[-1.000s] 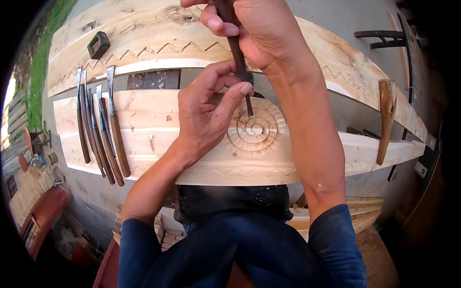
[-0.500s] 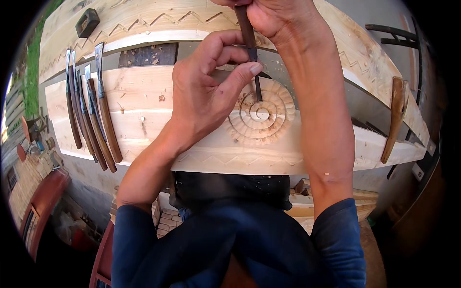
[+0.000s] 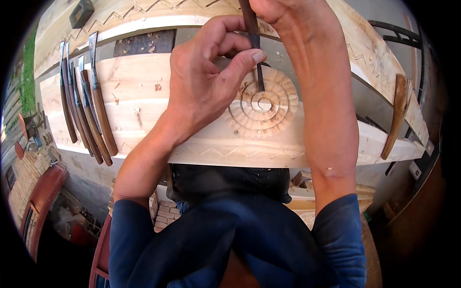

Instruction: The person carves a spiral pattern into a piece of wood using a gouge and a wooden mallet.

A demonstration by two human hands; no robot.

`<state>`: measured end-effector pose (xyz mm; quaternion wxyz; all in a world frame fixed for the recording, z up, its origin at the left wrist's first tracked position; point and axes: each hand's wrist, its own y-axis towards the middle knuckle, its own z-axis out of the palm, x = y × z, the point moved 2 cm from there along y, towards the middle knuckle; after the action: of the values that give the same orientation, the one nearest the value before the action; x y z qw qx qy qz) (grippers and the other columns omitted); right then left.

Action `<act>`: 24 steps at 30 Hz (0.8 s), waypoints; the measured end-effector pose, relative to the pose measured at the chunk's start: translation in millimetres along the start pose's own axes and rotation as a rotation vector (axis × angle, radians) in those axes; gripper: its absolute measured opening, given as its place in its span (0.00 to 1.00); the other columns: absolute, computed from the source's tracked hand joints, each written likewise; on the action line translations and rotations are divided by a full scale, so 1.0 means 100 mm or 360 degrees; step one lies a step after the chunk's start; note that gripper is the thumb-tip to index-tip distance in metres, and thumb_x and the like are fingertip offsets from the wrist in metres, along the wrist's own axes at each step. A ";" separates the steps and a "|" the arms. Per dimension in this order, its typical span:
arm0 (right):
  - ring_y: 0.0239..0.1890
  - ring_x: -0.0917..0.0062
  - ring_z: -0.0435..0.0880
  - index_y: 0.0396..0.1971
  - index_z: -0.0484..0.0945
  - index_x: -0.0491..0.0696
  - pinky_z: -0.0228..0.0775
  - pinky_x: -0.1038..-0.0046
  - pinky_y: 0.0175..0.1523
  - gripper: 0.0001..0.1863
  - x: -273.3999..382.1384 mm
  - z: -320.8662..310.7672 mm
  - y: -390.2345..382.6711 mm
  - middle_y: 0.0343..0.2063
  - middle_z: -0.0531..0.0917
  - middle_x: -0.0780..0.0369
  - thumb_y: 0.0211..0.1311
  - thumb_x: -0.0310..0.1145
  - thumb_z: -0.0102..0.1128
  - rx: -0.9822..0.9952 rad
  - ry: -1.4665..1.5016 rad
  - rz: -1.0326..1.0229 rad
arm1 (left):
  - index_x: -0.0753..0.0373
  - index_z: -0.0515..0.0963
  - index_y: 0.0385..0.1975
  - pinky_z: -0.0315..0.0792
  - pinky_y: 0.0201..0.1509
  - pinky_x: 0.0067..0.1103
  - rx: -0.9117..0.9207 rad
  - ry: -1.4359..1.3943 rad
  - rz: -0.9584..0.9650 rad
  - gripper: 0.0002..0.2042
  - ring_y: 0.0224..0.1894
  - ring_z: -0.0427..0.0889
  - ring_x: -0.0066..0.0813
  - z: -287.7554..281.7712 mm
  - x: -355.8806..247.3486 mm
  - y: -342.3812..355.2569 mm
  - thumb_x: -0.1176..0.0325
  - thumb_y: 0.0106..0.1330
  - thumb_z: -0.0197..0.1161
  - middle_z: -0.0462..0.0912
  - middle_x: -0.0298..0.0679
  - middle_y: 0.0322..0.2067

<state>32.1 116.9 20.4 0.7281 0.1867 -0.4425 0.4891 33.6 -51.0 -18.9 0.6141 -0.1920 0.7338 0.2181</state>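
Note:
A wood-handled carving chisel point(image 3: 250, 21) stands nearly upright, its dark blade tip against a spiral carving point(image 3: 281, 103) cut into the pale board point(image 3: 201, 151). My left hand point(image 3: 204, 72) closes on the chisel low down, thumb and fingers at the ferrule and upper blade. Up by the handle is my right hand point(image 3: 276, 9), cut off by the upper edge of the picture; its palm side lies against the handle and most of its fingers are out of sight. The spiral has a ring of scalloped cuts around it, with small chips lying on it.
Several chisels point(image 3: 98, 101) lie side by side on the board's left part. A wooden mallet-like handle point(image 3: 396, 115) rests at the right end. Behind lies a second board point(image 3: 144, 14) with zigzag carving and a dark block point(image 3: 81, 13). A dark plate point(image 3: 144, 42) with shavings sits between.
The whole scene has shifted slightly upward in the picture, so less of my right hand shows. The chisel tip stays at about the same place on the spiral.

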 end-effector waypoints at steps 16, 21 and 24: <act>0.17 0.87 0.64 0.33 0.75 0.45 0.52 0.82 0.21 0.14 0.04 0.14 -0.11 0.21 0.76 0.65 0.79 0.39 0.55 -0.0172 -0.0162 -0.0026 | 0.76 0.74 0.56 0.79 0.42 0.13 0.0128 -0.0359 -0.0235 0.12 0.39 0.87 0.17 0.03 -0.06 0.02 0.81 0.78 0.61 0.91 0.44 0.37; 0.17 0.87 0.65 0.34 0.76 0.45 0.52 0.82 0.21 0.16 -0.03 0.14 -0.09 0.21 0.76 0.66 0.81 0.40 0.55 -0.0153 -0.0166 0.0016 | 0.75 0.75 0.54 0.79 0.41 0.15 0.0171 -0.0176 -0.0277 0.10 0.37 0.87 0.18 -0.02 -0.05 0.04 0.80 0.77 0.63 0.91 0.43 0.34; 0.17 0.87 0.65 0.33 0.76 0.45 0.52 0.81 0.22 0.16 -0.08 0.09 -0.07 0.21 0.76 0.66 0.81 0.40 0.55 -0.0150 -0.0183 0.0006 | 0.74 0.76 0.52 0.79 0.41 0.16 0.0170 -0.0123 -0.0107 0.09 0.36 0.87 0.18 -0.02 -0.07 0.06 0.80 0.77 0.63 0.91 0.42 0.33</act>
<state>32.6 103.3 20.0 0.7085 0.1793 -0.5064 0.4577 30.1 -47.0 -11.6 0.6584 -0.1749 0.7132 0.1651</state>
